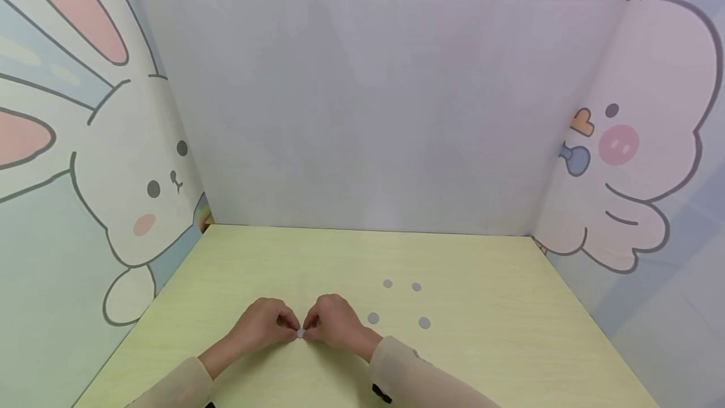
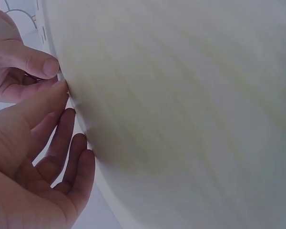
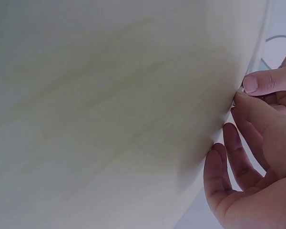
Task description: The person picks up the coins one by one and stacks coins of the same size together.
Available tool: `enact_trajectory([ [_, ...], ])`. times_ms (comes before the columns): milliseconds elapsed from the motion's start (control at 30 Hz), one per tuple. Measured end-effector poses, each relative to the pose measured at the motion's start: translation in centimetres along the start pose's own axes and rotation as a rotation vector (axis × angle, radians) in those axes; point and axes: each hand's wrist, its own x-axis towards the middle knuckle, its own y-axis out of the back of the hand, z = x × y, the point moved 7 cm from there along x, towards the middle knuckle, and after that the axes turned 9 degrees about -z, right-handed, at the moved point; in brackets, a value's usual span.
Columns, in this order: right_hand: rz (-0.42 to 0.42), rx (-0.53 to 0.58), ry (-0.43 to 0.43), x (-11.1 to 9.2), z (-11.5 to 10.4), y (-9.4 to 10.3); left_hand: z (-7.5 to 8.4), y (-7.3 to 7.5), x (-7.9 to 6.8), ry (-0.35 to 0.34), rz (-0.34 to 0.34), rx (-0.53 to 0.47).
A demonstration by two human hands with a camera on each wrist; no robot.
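Note:
Thumb and index finger of the left hand (image 1: 265,325) pinch the left side of a small grey disc (image 1: 301,333), coin-like in shape, at the front left of the table. From the other side the right hand (image 1: 335,323) pinches the same disc, so the two sets of fingertips nearly meet. Most of the disc is hidden by the fingers; a sliver of the disc (image 3: 241,89) shows in the right wrist view. In the left wrist view the other fingers of the left hand (image 2: 43,157) rest close at the tabletop, loosely bent.
Right of the hands, several similar discs lie flat and apart: a near-left disc (image 1: 373,318), a near-right disc (image 1: 425,323), a far-left disc (image 1: 387,283) and a far-right disc (image 1: 416,286). The pale yellow table (image 1: 481,357) is bounded by a back curtain (image 1: 362,112) and printed side curtains.

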Motion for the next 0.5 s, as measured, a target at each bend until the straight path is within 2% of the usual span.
enact_trajectory([
  [267, -0.016, 0.03, -0.048, 0.09, 0.23, 0.04, -0.07, -0.06, 0.04, 0.021, -0.005, 0.008],
  [500, -0.008, 0.021, -0.055, 0.15, 0.27, 0.12, 0.08, 0.0, 0.06, 0.013, -0.007, 0.02],
])
